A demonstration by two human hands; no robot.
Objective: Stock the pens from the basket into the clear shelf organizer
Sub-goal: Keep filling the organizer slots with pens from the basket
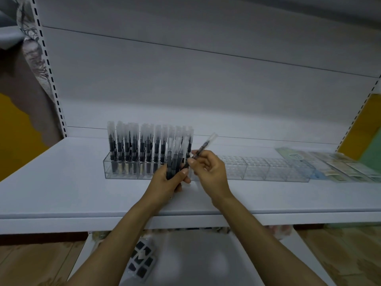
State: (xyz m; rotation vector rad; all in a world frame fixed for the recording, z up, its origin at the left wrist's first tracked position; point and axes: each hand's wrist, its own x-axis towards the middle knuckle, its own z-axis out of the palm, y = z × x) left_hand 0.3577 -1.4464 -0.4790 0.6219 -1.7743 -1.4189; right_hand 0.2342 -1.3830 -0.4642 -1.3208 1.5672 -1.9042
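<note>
**Single pen in the right hand, bundle in the left**

The left hand [168,180] grips a bundle of pens [175,155] upright, its fingers curled round the barrels. It is just in front of the clear organizer [268,170]. The right hand [208,170], close beside the left, pinches a single pen [206,144] between thumb and fingertips near its dark lower end. The pen's clear cap tilts up and away to the right.

Behind the left hand and to its left, the stocked pens [134,141] stand cap-up in tight rows. To the right of the right hand, the organizer's grid of holes shows no pens. The basket is not in view.

The step in hand looks like seating one pen at a time, with less than half of the organizer filled. The next move calls for turning the single pen upright and carrying it to the nearest free hole, at the edge of the filled rows just beyond the hands. It should then go straight down so it does not knock its neighbours. That hole is hidden behind the hands.

Both hands hover over the white shelf [61,193]. Flat packets [340,164] lie far to the right of the right hand. A wrapped puzzle cube [142,261] sits below the left forearm.
</note>
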